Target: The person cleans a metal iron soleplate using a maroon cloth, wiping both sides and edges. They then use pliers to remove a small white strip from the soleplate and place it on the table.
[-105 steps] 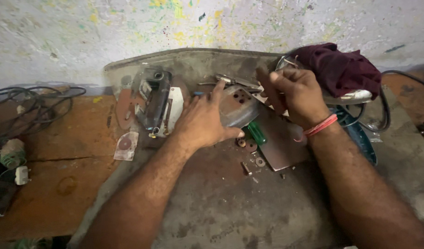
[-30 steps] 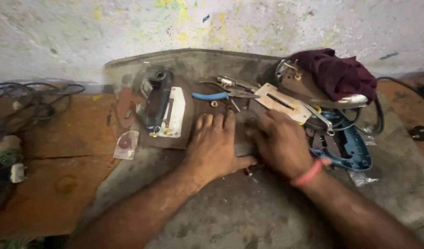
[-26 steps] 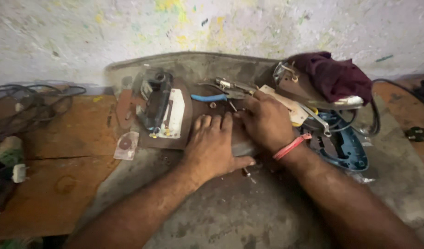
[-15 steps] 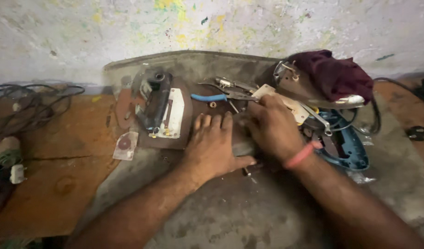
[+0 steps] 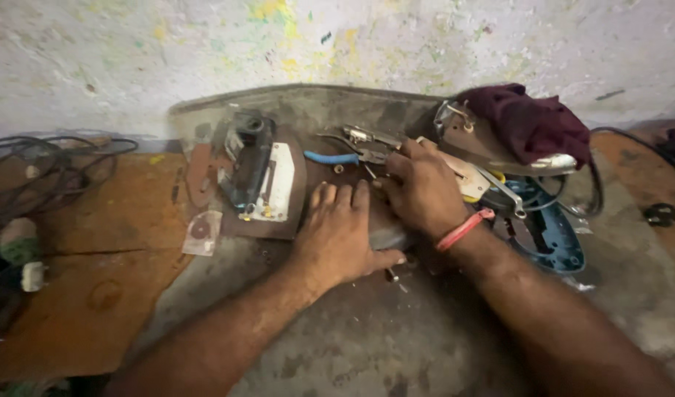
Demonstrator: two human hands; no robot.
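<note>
Two hands: both rest on one flat grey metal piece [image 5: 391,237] at the middle of the worn grey mat [image 5: 396,338].
Left hand [image 5: 342,237]: palm down, fingers flat and close together, thumb spread, pressing the grey piece.
Right hand [image 5: 423,192]: fingers curled over the piece's far edge; whether they grip anything I cannot tell. One red band [image 5: 464,229] circles its wrist.
Beyond the grey piece: one pair of blue-handled pliers [image 5: 346,157].
Left of it: one dark power tool with a white plate [image 5: 258,170].
Right of it: one blue power tool body [image 5: 554,239], one maroon cloth [image 5: 532,123].
Far left: one tangle of black cables [image 5: 47,165].
</note>
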